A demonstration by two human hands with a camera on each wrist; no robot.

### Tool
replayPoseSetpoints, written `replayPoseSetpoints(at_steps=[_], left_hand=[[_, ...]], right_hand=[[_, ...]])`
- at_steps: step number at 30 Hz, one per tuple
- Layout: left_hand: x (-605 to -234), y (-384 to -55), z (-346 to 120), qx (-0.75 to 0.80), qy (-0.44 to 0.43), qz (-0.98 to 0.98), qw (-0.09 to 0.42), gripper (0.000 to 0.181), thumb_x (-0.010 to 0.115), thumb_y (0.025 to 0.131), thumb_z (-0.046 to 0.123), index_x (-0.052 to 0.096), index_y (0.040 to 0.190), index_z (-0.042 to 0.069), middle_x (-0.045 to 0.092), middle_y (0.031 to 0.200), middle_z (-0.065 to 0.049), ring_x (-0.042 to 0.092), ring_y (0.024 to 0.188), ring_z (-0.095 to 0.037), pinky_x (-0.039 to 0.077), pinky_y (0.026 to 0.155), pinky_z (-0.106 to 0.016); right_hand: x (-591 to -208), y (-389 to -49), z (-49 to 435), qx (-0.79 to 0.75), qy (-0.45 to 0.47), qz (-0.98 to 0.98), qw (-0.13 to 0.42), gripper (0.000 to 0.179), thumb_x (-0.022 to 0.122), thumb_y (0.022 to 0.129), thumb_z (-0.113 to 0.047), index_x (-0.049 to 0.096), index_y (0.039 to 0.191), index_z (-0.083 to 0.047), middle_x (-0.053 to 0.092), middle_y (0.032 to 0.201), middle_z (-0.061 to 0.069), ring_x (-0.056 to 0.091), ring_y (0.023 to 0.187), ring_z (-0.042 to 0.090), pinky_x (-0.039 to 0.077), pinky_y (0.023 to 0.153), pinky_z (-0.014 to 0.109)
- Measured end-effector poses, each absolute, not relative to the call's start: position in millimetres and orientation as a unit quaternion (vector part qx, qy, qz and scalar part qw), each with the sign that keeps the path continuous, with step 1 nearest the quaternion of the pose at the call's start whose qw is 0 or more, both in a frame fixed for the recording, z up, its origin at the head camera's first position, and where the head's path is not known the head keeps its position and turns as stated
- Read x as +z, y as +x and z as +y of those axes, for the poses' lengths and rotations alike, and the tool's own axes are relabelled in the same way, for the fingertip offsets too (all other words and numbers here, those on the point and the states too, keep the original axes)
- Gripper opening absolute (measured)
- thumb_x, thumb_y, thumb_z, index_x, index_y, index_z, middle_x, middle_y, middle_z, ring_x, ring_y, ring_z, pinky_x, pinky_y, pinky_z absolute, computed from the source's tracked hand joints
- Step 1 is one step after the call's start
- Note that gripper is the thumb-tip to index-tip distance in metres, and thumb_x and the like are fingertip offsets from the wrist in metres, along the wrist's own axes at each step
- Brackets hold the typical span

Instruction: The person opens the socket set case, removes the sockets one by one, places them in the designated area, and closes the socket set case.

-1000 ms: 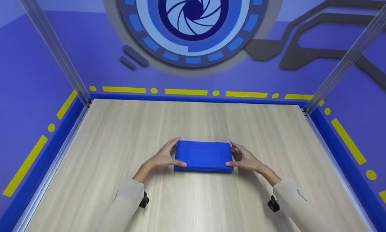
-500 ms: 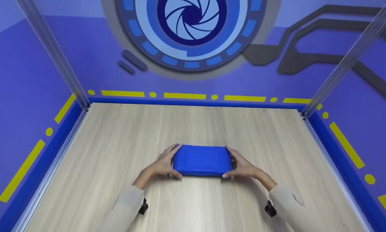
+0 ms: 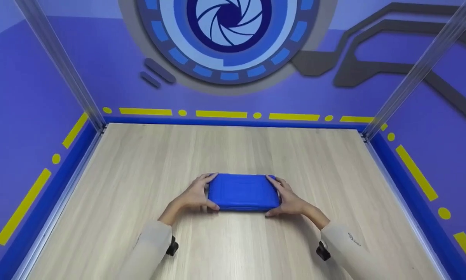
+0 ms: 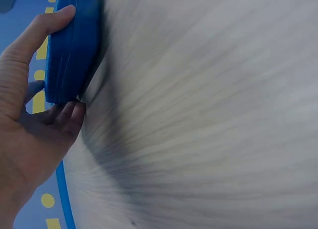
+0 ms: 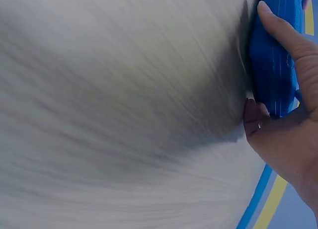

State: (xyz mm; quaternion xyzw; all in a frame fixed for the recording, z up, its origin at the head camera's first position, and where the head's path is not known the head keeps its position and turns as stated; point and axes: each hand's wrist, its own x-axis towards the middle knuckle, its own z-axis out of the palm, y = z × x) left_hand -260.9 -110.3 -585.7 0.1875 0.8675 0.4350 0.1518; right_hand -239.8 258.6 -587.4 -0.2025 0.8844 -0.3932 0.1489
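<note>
A closed blue plastic case (image 3: 242, 192) lies flat side up between my two hands at the middle of the wooden table. At its left end my left hand (image 3: 194, 194) grips it, thumb on the near side and fingers by the far corner. My right hand (image 3: 289, 198) holds the right end, thumb along the near lower edge and a finger over the top's far corner. In the left wrist view the thumb presses the side of the case (image 4: 74, 45), with other fingertips curled at its end. The right wrist view shows curled fingertips close under the case (image 5: 273, 55).
Pale wood-grain table (image 3: 233, 245) surrounds the case. Blue panels with yellow marks stand at the back (image 3: 233, 97) and both sides, joined by metal posts (image 3: 415, 85) at the corners. Both sleeves carry a black wrist device (image 3: 172, 246).
My thumbs have slid from the top of the case down to its near side. The right fingers have come over the far corner. The head view has shifted slightly.
</note>
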Motion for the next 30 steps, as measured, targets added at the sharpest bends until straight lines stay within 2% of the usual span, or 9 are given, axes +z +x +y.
replayPoseSetpoints(at_steps=[5, 9, 13, 16, 19, 21, 25, 28, 30], left_hand=[[-581, -262, -116, 0.449, 0.182, 0.858, 0.172, 0.112, 0.097, 0.066, 0.032, 0.038, 0.158, 0.01, 0.037, 0.162, -0.022, 0.037, 0.15, -0.041, 0.033, 0.123, -0.057], [-574, -266, -118, 0.448, 0.17, 0.856, 0.194, 0.109, 0.094, 0.07, 0.038, 0.037, 0.159, 0.01, 0.04, 0.161, -0.022, 0.04, 0.148, -0.038, 0.035, 0.122, -0.056], [-570, -268, -115, 0.448, 0.177, 0.851, 0.208, 0.102, 0.089, 0.076, 0.041, 0.037, 0.159, 0.014, 0.032, 0.165, -0.024, 0.035, 0.15, -0.043, 0.033, 0.122, -0.059], [-569, -266, -112, 0.428, 0.187, 0.858, 0.213, 0.099, 0.087, 0.077, 0.045, 0.037, 0.16, 0.023, 0.019, 0.169, -0.024, 0.024, 0.154, -0.048, 0.028, 0.123, -0.064], [-569, -262, -109, 0.398, 0.201, 0.872, 0.202, 0.099, 0.09, 0.075, 0.045, 0.039, 0.158, 0.03, 0.009, 0.171, -0.024, 0.015, 0.156, -0.05, 0.023, 0.122, -0.07], [-569, -260, -106, 0.39, 0.212, 0.877, 0.183, 0.094, 0.091, 0.075, 0.04, 0.044, 0.156, 0.031, 0.008, 0.171, -0.024, 0.013, 0.156, -0.051, 0.021, 0.122, -0.071], [-568, -257, -102, 0.392, 0.235, 0.88, 0.13, 0.08, 0.091, 0.078, 0.028, 0.054, 0.149, 0.023, 0.019, 0.169, -0.025, 0.02, 0.154, -0.051, 0.024, 0.122, -0.069], [-570, -256, -101, 0.383, 0.245, 0.884, 0.109, 0.079, 0.091, 0.077, 0.023, 0.056, 0.148, 0.02, 0.025, 0.167, -0.024, 0.025, 0.152, -0.052, 0.028, 0.12, -0.069], [-570, -256, -102, 0.374, 0.243, 0.888, 0.111, 0.08, 0.091, 0.078, 0.021, 0.055, 0.149, 0.023, 0.026, 0.168, -0.021, 0.025, 0.152, -0.051, 0.029, 0.12, -0.068]], right_hand=[[-587, -239, 260, -0.404, -0.214, 0.879, 0.132, 0.105, 0.091, 0.077, -0.031, 0.032, 0.161, -0.009, 0.013, 0.165, 0.037, 0.017, 0.152, 0.058, 0.022, 0.12, 0.073], [-585, -242, 260, -0.422, -0.223, 0.873, 0.106, 0.087, 0.088, 0.081, -0.033, 0.047, 0.153, -0.008, 0.017, 0.165, 0.035, 0.023, 0.151, 0.055, 0.028, 0.121, 0.066], [-582, -243, 263, -0.449, -0.205, 0.865, 0.088, 0.077, 0.087, 0.082, -0.029, 0.054, 0.147, -0.005, 0.026, 0.163, 0.032, 0.036, 0.146, 0.051, 0.039, 0.116, 0.06], [-580, -245, 265, -0.473, -0.185, 0.858, 0.082, 0.073, 0.087, 0.083, -0.024, 0.055, 0.145, -0.003, 0.032, 0.161, 0.031, 0.043, 0.143, 0.049, 0.044, 0.113, 0.057], [-579, -248, 264, -0.484, -0.174, 0.854, 0.081, 0.071, 0.087, 0.083, -0.021, 0.056, 0.144, -0.001, 0.036, 0.158, 0.031, 0.045, 0.141, 0.048, 0.045, 0.112, 0.057], [-578, -249, 264, -0.49, -0.161, 0.852, 0.084, 0.07, 0.087, 0.083, -0.021, 0.057, 0.143, -0.002, 0.039, 0.157, 0.03, 0.047, 0.14, 0.047, 0.045, 0.113, 0.057], [-577, -251, 262, -0.491, -0.145, 0.856, 0.08, 0.069, 0.086, 0.083, -0.022, 0.058, 0.143, -0.003, 0.044, 0.154, 0.03, 0.053, 0.136, 0.045, 0.047, 0.111, 0.056], [-576, -252, 261, -0.485, -0.142, 0.86, 0.07, 0.069, 0.086, 0.083, -0.021, 0.057, 0.143, -0.001, 0.048, 0.151, 0.029, 0.055, 0.134, 0.043, 0.049, 0.11, 0.055], [-576, -253, 260, -0.485, -0.143, 0.861, 0.066, 0.069, 0.086, 0.083, -0.019, 0.057, 0.143, 0.001, 0.049, 0.15, 0.029, 0.056, 0.133, 0.043, 0.05, 0.109, 0.054]])
